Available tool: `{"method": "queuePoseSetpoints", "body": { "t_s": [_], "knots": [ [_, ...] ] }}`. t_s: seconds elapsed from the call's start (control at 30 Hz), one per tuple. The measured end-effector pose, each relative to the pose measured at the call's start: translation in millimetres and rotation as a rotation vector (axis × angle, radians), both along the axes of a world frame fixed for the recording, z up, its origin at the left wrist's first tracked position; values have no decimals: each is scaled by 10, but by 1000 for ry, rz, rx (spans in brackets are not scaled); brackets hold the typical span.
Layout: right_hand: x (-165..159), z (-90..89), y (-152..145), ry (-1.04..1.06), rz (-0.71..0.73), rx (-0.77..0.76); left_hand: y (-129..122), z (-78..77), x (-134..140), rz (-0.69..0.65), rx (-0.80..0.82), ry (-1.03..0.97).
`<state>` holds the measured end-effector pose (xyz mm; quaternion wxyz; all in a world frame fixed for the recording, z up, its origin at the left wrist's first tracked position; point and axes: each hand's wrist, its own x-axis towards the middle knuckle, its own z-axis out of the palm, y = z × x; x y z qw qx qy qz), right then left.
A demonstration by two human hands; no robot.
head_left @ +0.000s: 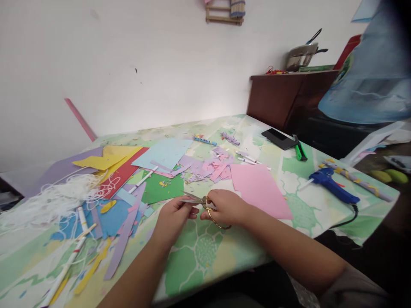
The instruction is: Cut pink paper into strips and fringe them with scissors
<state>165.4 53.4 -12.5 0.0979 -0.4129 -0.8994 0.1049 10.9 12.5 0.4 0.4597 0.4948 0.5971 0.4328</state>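
My right hand [229, 207] grips gold-handled scissors [218, 222], their blades pointing left and slightly parted. Close to the blades, my left hand [176, 213] is closed in a pinch; a small pinkish bit shows by its fingertips, too little to name. Beneath and beyond the hands lies a green paper sheet [163, 188]. A pink paper sheet [258, 190] is partly behind my right forearm. Small pink and purple paper scraps [216, 167] are heaped ahead of both hands.
A tangle of white string [67, 196] lies left over coloured sheets. A light blue sheet [163, 154] sits farther back. On the right are a blue glue gun [335, 186], a green box cutter [300, 149] and a black phone [278, 139]. A large water bottle [369, 81] stands beyond.
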Motion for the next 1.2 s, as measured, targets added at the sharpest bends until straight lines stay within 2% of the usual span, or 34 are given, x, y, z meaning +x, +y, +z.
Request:
{"method": "queuePoseSetpoints", "body": {
  "t_s": [0.2, 0.53, 0.67, 0.87, 1.03, 1.2],
  "knots": [
    [8, -15, 37, -55, 4, 28, 7, -24, -20, -28, 7, -37],
    [7, -23, 60, -85, -43, -32, 27, -56, -3, -21, -70, -143],
    [21, -21, 53, -63, -54, -41, 30, -78, -25, -7, -50, -125],
    [24, 4, 39, -52, 1, -78, 25, -49, -20, 57, -44, -108],
    [16, 9, 37, -64, 24, -111, 15, -16, 13, 32, -63, -46],
    [31, -23, 52, -44, 58, -79, 13, -11, 24, -13, -65, -23]
  ]
}}
